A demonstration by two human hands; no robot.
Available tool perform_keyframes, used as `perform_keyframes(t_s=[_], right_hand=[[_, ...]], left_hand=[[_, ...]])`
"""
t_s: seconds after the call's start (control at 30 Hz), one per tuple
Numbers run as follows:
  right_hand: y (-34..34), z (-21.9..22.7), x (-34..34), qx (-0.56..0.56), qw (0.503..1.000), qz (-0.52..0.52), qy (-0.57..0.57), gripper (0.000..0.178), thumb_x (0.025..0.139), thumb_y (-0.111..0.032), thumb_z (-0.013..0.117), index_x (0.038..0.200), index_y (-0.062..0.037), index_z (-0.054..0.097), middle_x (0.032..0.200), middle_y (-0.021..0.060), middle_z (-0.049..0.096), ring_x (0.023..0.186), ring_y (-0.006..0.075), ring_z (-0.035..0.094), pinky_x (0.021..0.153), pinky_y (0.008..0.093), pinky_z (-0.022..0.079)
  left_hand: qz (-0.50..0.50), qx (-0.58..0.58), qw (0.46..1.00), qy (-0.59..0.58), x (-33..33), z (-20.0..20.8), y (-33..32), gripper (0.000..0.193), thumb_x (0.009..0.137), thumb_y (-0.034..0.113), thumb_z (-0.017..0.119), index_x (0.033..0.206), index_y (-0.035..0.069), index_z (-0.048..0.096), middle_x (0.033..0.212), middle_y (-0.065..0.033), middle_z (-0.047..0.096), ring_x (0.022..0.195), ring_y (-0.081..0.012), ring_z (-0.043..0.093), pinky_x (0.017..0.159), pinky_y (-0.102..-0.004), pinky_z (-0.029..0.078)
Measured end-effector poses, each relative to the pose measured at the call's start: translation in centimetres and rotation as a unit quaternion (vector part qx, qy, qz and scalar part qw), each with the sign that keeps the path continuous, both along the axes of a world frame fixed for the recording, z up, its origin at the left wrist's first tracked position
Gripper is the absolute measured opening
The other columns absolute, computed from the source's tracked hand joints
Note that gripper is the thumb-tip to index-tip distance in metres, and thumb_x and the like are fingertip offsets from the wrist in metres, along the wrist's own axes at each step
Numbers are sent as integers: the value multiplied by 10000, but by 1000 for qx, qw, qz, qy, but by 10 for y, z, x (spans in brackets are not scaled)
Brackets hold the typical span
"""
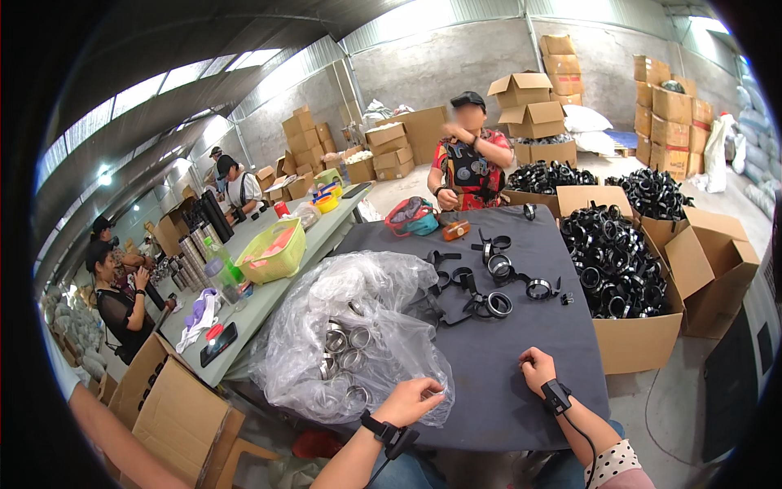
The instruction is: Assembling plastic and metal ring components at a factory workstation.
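My left hand (414,399) is at the near edge of a clear plastic bag (375,281), palm down, fingers stretched out and slightly bent. Inside the bag lie several silver metal rings (353,359). To the right, my right hand (538,369) rests on the dark grey tabletop (497,359) with its fingers curled in; nothing shows in them. Beyond my hands, several black ring-shaped clamps (491,305) lie loose, some with silver rings in them. A small black binder clip (568,299) sits near the right edge.
Across the table stands a person (468,167) beside an orange object (455,231) and a cloth-filled basket (411,216). Cardboard boxes (635,338) full of black clamps stand at the right. A side table on the left bears a green basket (273,251) and a phone (218,344).
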State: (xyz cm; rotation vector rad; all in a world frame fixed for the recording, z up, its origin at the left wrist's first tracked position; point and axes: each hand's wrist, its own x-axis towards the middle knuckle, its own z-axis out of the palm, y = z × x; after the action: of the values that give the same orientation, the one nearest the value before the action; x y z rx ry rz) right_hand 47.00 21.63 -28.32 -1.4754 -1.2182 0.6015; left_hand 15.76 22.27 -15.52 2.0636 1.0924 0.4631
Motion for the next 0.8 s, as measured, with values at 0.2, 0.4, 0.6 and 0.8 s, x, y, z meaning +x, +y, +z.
perform_keyframes(t_s=[0.2, 0.4, 0.6, 0.8], right_hand=[[1, -4, 2, 2, 1000, -1, -7, 158, 806, 0, 501, 895, 36, 627, 753, 141, 680, 720, 211, 678, 692, 316, 523], [2, -7, 3, 0, 1000, -4, -20, 155, 803, -16, 512, 890, 29, 632, 760, 140, 685, 715, 231, 677, 693, 326, 523], [4, -4, 3, 7, 1000, -5, -27, 145, 803, -21, 522, 885, 24, 632, 753, 140, 684, 710, 238, 677, 685, 329, 522], [3, -5, 2, 12, 1000, -8, -23, 142, 805, -27, 532, 892, 23, 632, 757, 143, 683, 709, 243, 676, 681, 332, 521]], left_hand=[[-4, 17, 1000, 9, -1, -2, -1, 305, 879, 240, 680, 1074, 7, 655, 942, -120, 694, 868, -195, 679, 789, -318, 534], [-21, 36, 999, 18, 1, 5, -7, 304, 877, 245, 675, 1074, 14, 651, 968, -130, 684, 878, -216, 680, 797, -330, 531], [-35, 56, 998, 23, 2, 6, -8, 309, 876, 247, 671, 1074, 11, 645, 984, -138, 679, 891, -235, 681, 807, -338, 527], [-48, 97, 994, 23, 5, 16, -13, 302, 873, 248, 669, 1073, 23, 648, 983, -140, 681, 892, -244, 680, 798, -341, 524]])
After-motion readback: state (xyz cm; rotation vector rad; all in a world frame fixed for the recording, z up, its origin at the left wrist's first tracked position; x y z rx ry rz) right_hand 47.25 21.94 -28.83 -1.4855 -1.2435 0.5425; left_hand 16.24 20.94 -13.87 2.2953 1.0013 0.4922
